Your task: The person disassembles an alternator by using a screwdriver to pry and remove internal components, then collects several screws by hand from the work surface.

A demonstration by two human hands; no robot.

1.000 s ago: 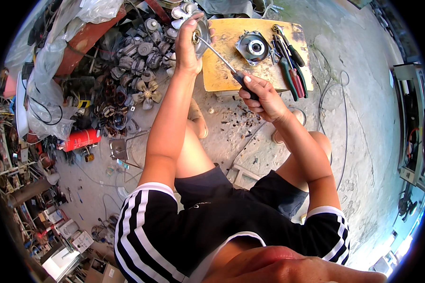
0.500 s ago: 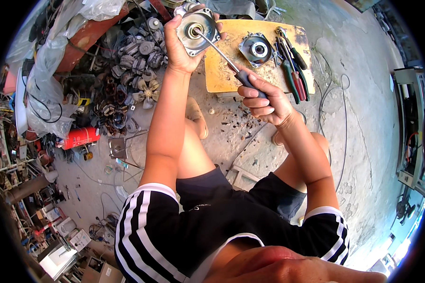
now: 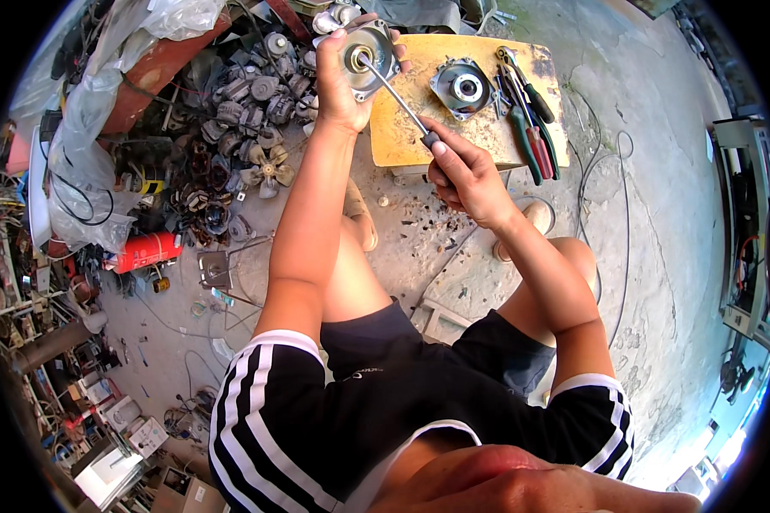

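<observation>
My left hand (image 3: 340, 92) grips a metal motor end cover (image 3: 383, 53) by its edge, its hollow side with a round brass-coloured centre turned up. In my right hand (image 3: 473, 178) is a screwdriver (image 3: 406, 103), its dark handle mostly wrapped by my fingers. The long steel shaft slants up to the left, and its tip reaches the centre ring of the cover. To the right of the cover, a second motor part (image 3: 464, 88) with a pale ring in its middle lies on a yellow wooden board (image 3: 402, 141).
Pliers (image 3: 539, 145) with red and green handles and other hand tools lie on the board's right side. A heap of old motors (image 3: 252, 94) covers the floor at left, beside a red can (image 3: 145, 251). Cables (image 3: 629, 154) trail over the concrete at right.
My left hand has shifted slightly right with the cover. My right hand has moved a little down and left and turned, its fingers now covering more of the screwdriver's handle.
</observation>
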